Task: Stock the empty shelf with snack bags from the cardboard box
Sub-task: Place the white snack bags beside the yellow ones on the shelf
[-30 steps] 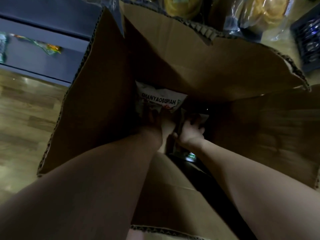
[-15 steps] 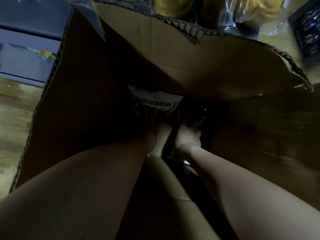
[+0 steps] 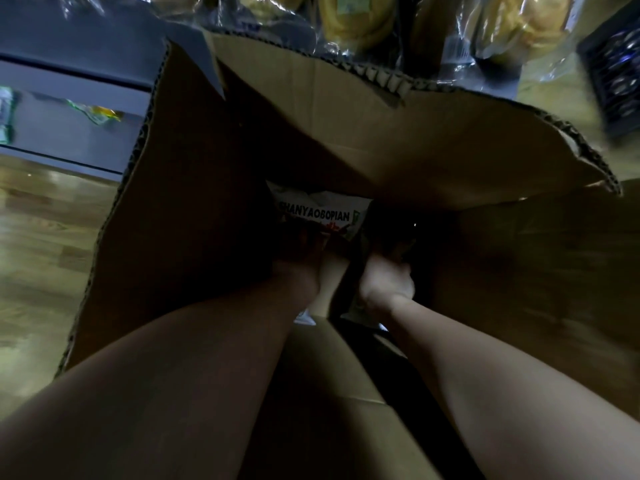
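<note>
Both my arms reach deep into a tall brown cardboard box that fills the view. At its dark bottom lies a white snack bag with black lettering. My left hand is down beside that bag, in shadow, and its fingers are hard to make out. My right hand grips the edge of a dark snack bag standing next to the white one. The box's far flap leans over the opening and hides the rest of the contents.
A grey-blue shelf unit stands at the left with a green snack bag on it. Clear-wrapped bread packs lie beyond the box. A dark crate sits at the right. Wooden floor lies to the left.
The view has shifted slightly over the box. Both hands stay at the bottom, the right one still gripping the dark bag.
</note>
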Motion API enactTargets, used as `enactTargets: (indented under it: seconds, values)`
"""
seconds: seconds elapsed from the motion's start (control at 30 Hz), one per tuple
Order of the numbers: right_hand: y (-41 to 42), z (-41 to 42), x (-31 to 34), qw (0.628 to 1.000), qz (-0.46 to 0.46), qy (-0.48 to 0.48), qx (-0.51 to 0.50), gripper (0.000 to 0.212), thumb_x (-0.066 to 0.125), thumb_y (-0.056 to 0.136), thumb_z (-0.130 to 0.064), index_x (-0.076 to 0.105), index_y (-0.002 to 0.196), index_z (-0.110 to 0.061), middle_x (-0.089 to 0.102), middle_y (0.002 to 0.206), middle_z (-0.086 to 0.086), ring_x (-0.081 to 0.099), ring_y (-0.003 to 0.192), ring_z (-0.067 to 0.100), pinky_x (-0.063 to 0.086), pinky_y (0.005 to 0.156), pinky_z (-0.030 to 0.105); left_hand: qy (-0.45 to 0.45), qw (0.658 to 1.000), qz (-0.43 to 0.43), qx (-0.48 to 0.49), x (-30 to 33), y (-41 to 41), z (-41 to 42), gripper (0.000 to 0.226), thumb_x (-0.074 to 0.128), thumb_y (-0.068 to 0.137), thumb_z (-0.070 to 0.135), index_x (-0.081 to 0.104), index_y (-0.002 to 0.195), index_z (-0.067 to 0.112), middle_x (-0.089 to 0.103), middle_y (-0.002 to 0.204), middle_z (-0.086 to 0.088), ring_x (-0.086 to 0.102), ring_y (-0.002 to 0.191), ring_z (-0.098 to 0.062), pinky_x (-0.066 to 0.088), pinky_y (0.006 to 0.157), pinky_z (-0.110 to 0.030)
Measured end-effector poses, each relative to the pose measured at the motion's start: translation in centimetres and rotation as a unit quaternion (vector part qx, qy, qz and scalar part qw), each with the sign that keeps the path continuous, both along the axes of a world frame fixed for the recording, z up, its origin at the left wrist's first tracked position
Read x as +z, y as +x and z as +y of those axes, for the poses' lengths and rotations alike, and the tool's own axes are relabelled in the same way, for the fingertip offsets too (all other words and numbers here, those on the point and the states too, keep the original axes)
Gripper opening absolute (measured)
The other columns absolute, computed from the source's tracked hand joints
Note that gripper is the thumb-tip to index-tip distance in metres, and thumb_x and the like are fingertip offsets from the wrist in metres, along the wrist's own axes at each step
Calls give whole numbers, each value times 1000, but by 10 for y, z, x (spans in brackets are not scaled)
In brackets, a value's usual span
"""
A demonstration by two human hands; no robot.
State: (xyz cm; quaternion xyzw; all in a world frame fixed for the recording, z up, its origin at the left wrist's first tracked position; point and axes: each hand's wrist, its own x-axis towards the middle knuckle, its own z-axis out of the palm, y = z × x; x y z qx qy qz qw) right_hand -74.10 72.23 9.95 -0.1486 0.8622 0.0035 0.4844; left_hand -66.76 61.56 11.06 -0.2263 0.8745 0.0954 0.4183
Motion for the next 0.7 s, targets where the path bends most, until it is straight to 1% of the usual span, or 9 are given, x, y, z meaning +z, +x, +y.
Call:
enactTargets:
  seconds: [0.07,0.13,0.17,0.23,0.3,0.47,0.57,0.63,0.7]
  values:
    - [-3,1,6,1000,-6,-6,-24,22,46,95,-10,57,114,-9,59,121,14,52,118,30,36,98,35,23,1000,-13,7,6,-4,1,56,29,103,20,2,151,17,0,158,-14,4,145,-33,8,118,-44]
    - [-5,2,12,999,-14,-21,-48,11,49,92,-9,60,97,-9,62,115,15,58,111,31,42,82,32,48,999,-13,15,7,-5,1,51,29,103,22,11,151,20,8,158,-11,11,145,-29,12,118,-41]
    - [-5,3,16,998,-22,-23,-57,9,51,92,-10,59,95,-9,62,114,15,59,109,31,41,76,30,61,998,-17,10,10,-6,-1,50,29,103,22,14,151,21,10,158,-10,13,144,-28,13,117,-38]
    - [-3,5,22,997,-25,-30,-63,17,54,90,-14,58,106,-9,62,115,14,59,109,31,41,74,30,73,997,-24,-2,16,-7,-3,51,36,101,20,19,150,21,15,156,-10,17,143,-28,16,115,-35]
    - [-2,6,28,997,-19,-39,-70,28,57,88,-19,55,115,-12,61,116,13,58,110,32,46,80,34,76,997,-13,-10,28,-9,-3,56,43,97,16,22,149,20,20,155,-11,21,142,-28,20,114,-35]
    - [-9,6,48,996,-3,-58,-65,36,57,87,-22,50,121,-16,58,122,13,53,116,35,45,92,39,54,997,41,-23,54,-14,-3,60,47,95,17,20,149,19,20,154,-11,20,142,-31,18,115,-38]
    - [-12,6,65,996,46,-67,-45,46,55,89,-25,42,133,-19,48,133,12,43,125,38,42,94,40,32,996,78,-19,66,-16,-3,61,48,93,18,22,148,18,22,153,-11,21,141,-33,20,115,-40]
    - [-12,6,76,994,89,-69,-16,55,56,89,-25,35,139,-23,38,141,11,37,128,39,43,92,42,22,996,89,-18,74,-18,-1,56,47,94,19,27,146,17,26,151,-11,26,139,-32,23,113,-41]
    - [-11,7,88,989,127,-72,17,61,60,88,-24,31,142,-24,34,142,11,36,128,39,45,88,42,15,995,96,-15,84,-19,2,54,43,96,23,25,147,18,22,153,-12,23,141,-31,22,113,-41]
